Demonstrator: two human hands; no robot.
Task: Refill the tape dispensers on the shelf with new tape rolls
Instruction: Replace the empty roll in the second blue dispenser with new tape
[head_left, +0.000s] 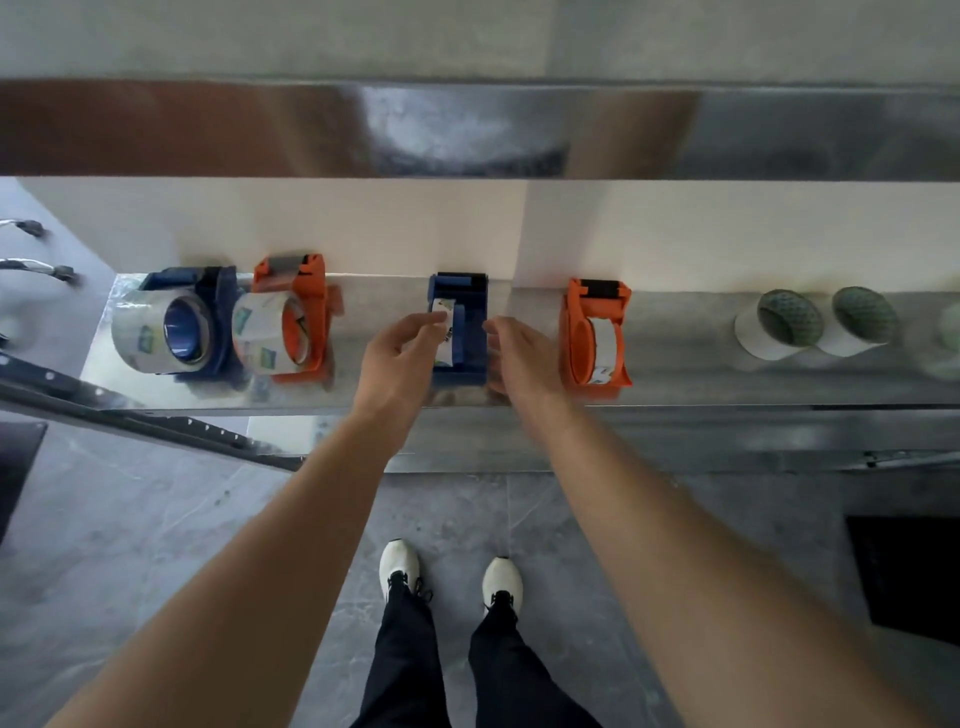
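On the shelf (675, 364), the left hand (402, 358) pinched the roll (445, 332) seated in the middle blue dispenser (467, 332), likely to settle it in place or find its free end. The right hand (519, 358) hung loosely curved, holding nothing, just beside the dispenser's right wall, apparently to brace it; contact could not be told. Two spare rolls (779, 325) stood well apart to the right, handy for further refills.

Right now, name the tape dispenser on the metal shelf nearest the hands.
The blue plastic tape dispenser mid-shelf, left hand pinching its tape, right hand beside it.
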